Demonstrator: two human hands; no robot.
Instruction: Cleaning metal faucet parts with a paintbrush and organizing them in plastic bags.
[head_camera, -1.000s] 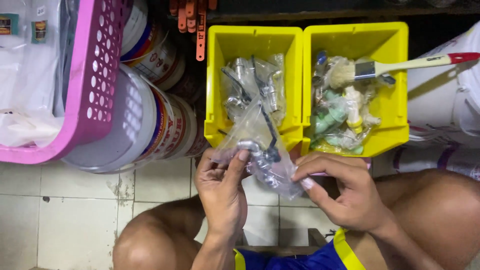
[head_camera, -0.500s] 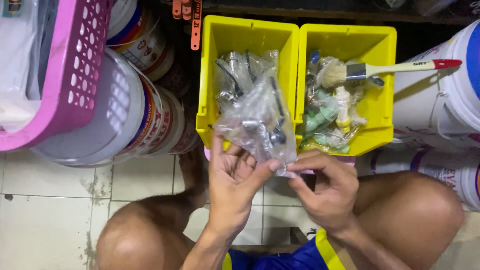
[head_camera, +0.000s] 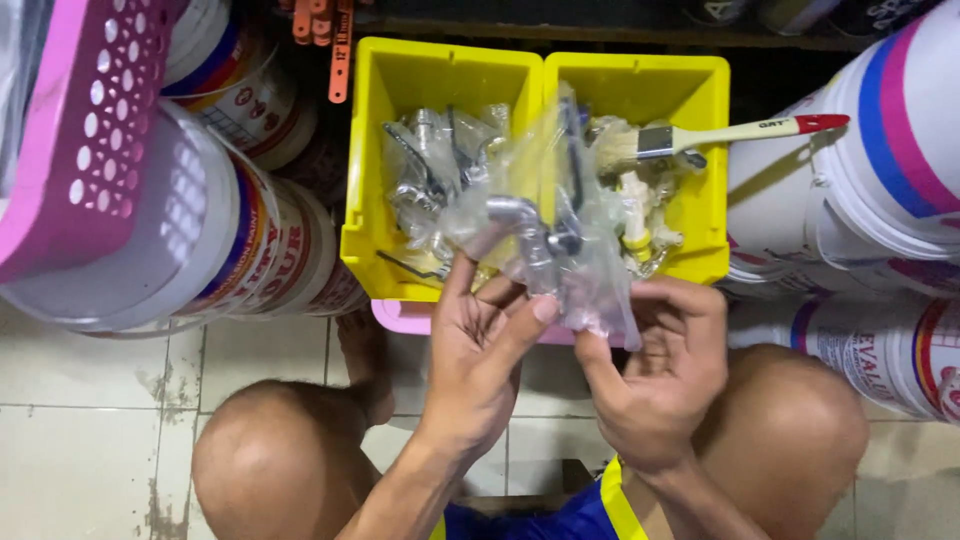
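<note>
Head view: both hands are lifting a clear plastic bag (head_camera: 545, 225) of chrome tap fittings just over the near edge of the yellow bins (head_camera: 400, 90), left hand (head_camera: 480, 345) pinching its near-left side, right hand (head_camera: 655, 370) gripping the near-right corner. Supporting the heavy metal from underneath, not tugging thin film, is looking wisest; the bag is crinkled, see-through and sagging.

Two yellow bins (head_camera: 400, 90), paintbrush (head_camera: 720, 135), pink basket (head_camera: 80, 150), paint buckets (head_camera: 890, 150), possibly orange rulers (head_camera: 340, 50).
</note>
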